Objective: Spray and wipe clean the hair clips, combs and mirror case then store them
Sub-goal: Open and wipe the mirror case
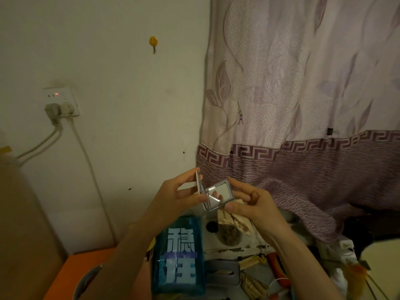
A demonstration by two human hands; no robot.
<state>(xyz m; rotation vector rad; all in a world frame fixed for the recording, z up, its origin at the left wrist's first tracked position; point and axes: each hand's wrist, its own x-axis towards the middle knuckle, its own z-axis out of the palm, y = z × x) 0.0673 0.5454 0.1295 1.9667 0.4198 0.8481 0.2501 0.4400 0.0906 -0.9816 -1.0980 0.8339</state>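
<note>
A small silver folding mirror case [223, 192] is held open in the air in front of me. My left hand [177, 195] grips its raised lid, fingers on the lid's edge and thumb near the hinge. My right hand [253, 205] holds the lower mirror half, thumb at its front corner, with a beige cloth [234, 221] tucked under the fingers and hanging down. Below the hands stands a blue translucent pouch [178, 256] with large white characters. No combs or hair clips can be told apart in the clutter.
A white box [229, 239] with a round hole lies under the cloth. Grey holder [223, 272], wooden pegs [253, 284] and red-handled pliers [278, 269] crowd the lower right. An orange table [80, 265] with a bowl [86, 282] is lower left. A purple curtain [303, 105] hangs right, wall socket [60, 102] left.
</note>
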